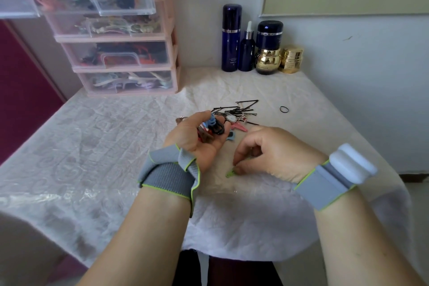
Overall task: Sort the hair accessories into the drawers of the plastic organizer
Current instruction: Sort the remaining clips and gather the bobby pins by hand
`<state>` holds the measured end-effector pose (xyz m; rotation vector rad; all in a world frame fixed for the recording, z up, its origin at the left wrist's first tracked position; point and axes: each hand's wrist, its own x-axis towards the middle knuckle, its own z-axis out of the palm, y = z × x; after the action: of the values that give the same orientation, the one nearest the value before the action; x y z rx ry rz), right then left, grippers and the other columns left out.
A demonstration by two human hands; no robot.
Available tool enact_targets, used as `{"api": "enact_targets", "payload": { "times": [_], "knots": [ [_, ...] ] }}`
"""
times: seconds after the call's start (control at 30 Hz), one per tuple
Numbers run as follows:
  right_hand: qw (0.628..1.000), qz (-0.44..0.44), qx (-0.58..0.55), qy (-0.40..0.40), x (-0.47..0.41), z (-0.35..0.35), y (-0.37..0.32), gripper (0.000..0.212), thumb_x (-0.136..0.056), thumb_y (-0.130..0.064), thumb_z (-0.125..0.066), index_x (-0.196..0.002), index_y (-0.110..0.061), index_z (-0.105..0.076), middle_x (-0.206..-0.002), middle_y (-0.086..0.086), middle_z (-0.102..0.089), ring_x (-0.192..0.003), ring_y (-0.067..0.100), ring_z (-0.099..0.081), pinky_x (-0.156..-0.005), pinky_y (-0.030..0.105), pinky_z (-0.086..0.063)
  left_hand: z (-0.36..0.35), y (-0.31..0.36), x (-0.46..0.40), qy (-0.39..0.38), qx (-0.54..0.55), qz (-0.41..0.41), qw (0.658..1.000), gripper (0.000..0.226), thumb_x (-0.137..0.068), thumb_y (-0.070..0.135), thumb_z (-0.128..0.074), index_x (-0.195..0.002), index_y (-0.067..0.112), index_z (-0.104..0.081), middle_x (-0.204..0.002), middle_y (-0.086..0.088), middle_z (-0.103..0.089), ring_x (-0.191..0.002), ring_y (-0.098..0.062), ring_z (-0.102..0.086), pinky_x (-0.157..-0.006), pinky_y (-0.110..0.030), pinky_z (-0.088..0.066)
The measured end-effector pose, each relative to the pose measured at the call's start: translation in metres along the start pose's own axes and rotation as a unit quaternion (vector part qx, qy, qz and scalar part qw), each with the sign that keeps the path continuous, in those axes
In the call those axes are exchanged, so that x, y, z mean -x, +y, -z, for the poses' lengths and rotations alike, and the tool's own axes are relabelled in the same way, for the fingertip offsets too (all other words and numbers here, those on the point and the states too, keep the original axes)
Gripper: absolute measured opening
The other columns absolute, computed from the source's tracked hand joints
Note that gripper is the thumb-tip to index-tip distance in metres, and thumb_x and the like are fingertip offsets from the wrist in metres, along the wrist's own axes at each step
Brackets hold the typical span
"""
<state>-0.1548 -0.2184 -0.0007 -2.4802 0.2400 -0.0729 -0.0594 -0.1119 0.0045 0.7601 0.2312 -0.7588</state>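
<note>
My left hand (pixel 197 137) is turned palm up over the table's middle and holds a bunch of hair accessories (pixel 212 126): a blue clip, black elastics, red and brown pieces. My right hand (pixel 269 153) is curled down on the cloth, its fingertips pinching a small green hair clip (pixel 230 173). Beyond the hands lies a pile of black bobby pins and small clips (pixel 239 111), with a pink clip (pixel 240 127) beside it. A black elastic (pixel 284 109) lies apart to the right. The pink plastic organizer (pixel 173 58) stands at the back left, its top drawer (pixel 130 10) pulled out and holding accessories.
Dark blue bottles (pixel 231 37) and gold jars (pixel 291 59) stand against the back wall. A wrinkled white cloth (pixel 104 137) covers the table. The table's front edge is near my forearms. Both wrists wear grey straps.
</note>
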Motion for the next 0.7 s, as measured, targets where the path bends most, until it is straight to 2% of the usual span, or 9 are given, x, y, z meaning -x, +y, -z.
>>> {"api": "enact_targets", "payload": {
  "times": [0.1, 0.2, 0.33, 0.43, 0.53, 0.6, 0.7],
  "knots": [
    [1.000, -0.010, 0.004, 0.008, -0.001, 0.000, 0.002, 0.021, -0.067, -0.030, -0.077, -0.056, -0.033, -0.060, -0.074, -0.010, -0.054, -0.058, -0.004, -0.048, -0.058, 0.014, -0.034, 0.003, 0.002, -0.001, -0.002, -0.006, 0.001, 1.000, 0.013, -0.088, -0.001, -0.052, -0.075, -0.002, -0.050, -0.071, -0.018, -0.056, -0.068, -0.024, -0.058, -0.056, -0.038, -0.052],
    [0.998, -0.028, -0.009, 0.061, -0.003, -0.002, 0.007, 0.022, -0.072, -0.025, -0.075, -0.058, -0.028, -0.058, -0.054, -0.015, -0.054, -0.051, -0.008, -0.048, -0.050, 0.010, -0.032, 0.005, 0.003, 0.000, -0.013, -0.007, 0.001, 1.000, 0.008, -0.087, -0.001, -0.053, -0.080, -0.001, -0.050, -0.079, -0.018, -0.056, -0.073, -0.025, -0.060, -0.055, -0.040, -0.056],
    [0.965, -0.064, -0.092, 0.237, -0.010, -0.005, 0.011, 0.022, -0.074, -0.020, -0.073, -0.059, -0.026, -0.058, -0.049, -0.012, -0.051, -0.045, -0.003, -0.046, -0.052, 0.013, -0.037, 0.006, 0.003, 0.003, -0.020, 0.001, 0.009, 1.000, 0.008, -0.086, -0.002, -0.054, -0.078, -0.001, -0.051, -0.082, -0.019, -0.056, -0.074, -0.025, -0.060, -0.061, -0.039, -0.052],
    [0.931, -0.055, -0.160, 0.325, -0.017, -0.005, 0.000, 0.023, -0.076, -0.015, -0.070, -0.061, -0.028, -0.057, -0.049, -0.013, -0.056, -0.049, 0.002, -0.052, -0.057, 0.029, -0.050, 0.004, -0.002, 0.005, -0.020, -0.010, 0.016, 1.000, 0.011, -0.086, -0.002, -0.052, -0.075, -0.002, -0.051, -0.078, -0.018, -0.056, -0.070, -0.024, -0.058, -0.064, -0.041, -0.051],
    [0.927, -0.014, -0.152, 0.342, -0.023, -0.009, -0.015, 0.021, -0.079, -0.008, -0.065, -0.068, -0.026, -0.060, -0.065, -0.006, -0.059, -0.065, 0.019, -0.062, -0.068, 0.043, -0.054, 0.002, -0.008, 0.007, -0.046, -0.043, 0.020, 0.998, 0.017, -0.088, 0.001, -0.049, -0.072, -0.001, -0.054, -0.071, -0.017, -0.058, -0.063, -0.024, -0.060, -0.064, -0.040, -0.053],
    [0.937, 0.001, -0.094, 0.336, -0.025, -0.015, -0.023, 0.010, -0.079, -0.009, -0.064, -0.078, -0.018, -0.066, -0.076, 0.001, -0.061, -0.070, 0.019, -0.060, -0.073, 0.039, -0.051, 0.001, -0.010, 0.009, -0.072, -0.053, 0.017, 0.996, 0.015, -0.089, 0.005, -0.050, -0.075, 0.001, -0.056, -0.070, -0.014, -0.061, -0.061, -0.022, -0.063, -0.058, -0.034, -0.056],
    [0.953, 0.018, -0.029, 0.300, -0.026, -0.024, -0.029, 0.010, -0.081, -0.013, -0.061, -0.085, -0.016, -0.070, -0.082, 0.003, -0.060, -0.076, 0.020, -0.057, -0.073, 0.033, -0.044, 0.001, -0.008, 0.008, -0.081, -0.034, 0.008, 0.996, 0.014, -0.089, 0.008, -0.053, -0.077, 0.002, -0.057, -0.060, -0.012, -0.066, -0.051, -0.019, -0.066, -0.047, -0.030, -0.056]
  ]
}}
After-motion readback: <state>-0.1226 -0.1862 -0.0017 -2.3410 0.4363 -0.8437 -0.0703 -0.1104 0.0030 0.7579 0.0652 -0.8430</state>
